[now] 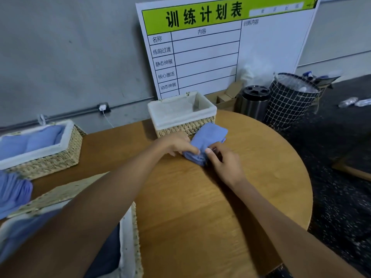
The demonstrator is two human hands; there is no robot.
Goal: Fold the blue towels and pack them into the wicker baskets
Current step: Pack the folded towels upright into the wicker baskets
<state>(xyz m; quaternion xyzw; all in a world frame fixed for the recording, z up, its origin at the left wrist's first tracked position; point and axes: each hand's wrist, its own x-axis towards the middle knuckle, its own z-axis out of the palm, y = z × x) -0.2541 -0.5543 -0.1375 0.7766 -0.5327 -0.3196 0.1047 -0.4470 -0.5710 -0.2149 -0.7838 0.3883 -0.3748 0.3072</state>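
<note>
Both hands meet on one folded blue towel (206, 142) on the round wooden counter (230, 197). The left hand (176, 145) has its fingers curled over the towel's near-left edge, pinching the layers, and the right hand (222, 159) pinches the near corner between thumb and fingertips. The towel's far end lies against the front of the empty wicker basket (182, 115), which has a white liner and stands at the counter's back edge.

The fold is loose and soft, held only at its near end. If it is lifted from there, the far layers may well sag open and have to be redone. The basket looks light and sits close to the rim, so a push from the towel could slide it backward or off.

To the left, a second wicker basket (40, 145) already holds blue towels, and a third basket (128, 237) nearest the body lies partly under the left arm. A loose blue towel (14, 191) hangs at the far left edge and could slip down. Behind stand a schedule board (220, 47) and a wire bin (291, 101).
</note>
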